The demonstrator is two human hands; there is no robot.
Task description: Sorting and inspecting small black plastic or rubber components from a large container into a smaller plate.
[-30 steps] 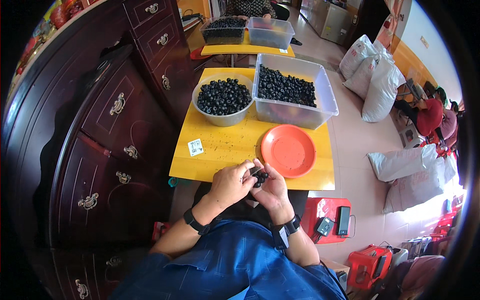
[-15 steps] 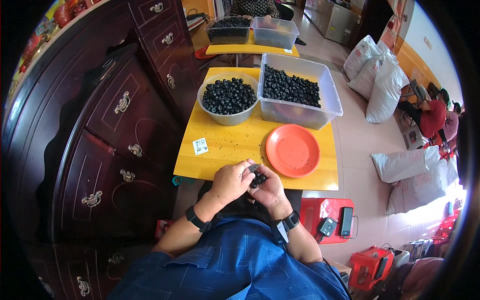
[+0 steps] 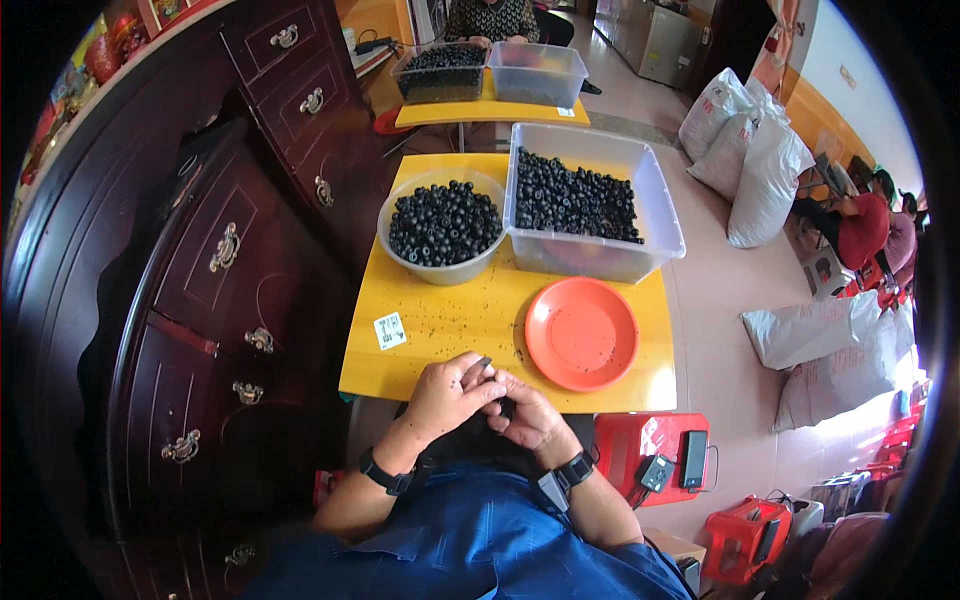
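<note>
No print is legible (label (image 3: 390,331) on table (image 3: 460,310) included).

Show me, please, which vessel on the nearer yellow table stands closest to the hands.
The shallow red plate; the round bowl and the rectangular box stand farther back.

Inside of curled R hand (image 3: 533,418) hidden; small dark tool (image 3: 483,365) part-hidden in L hand (image 3: 445,398). Person opp. (image 3: 492,18) cut off by top edge. Specks (image 3: 441,304) on table (image 3: 465,338) too small to ID.
</note>
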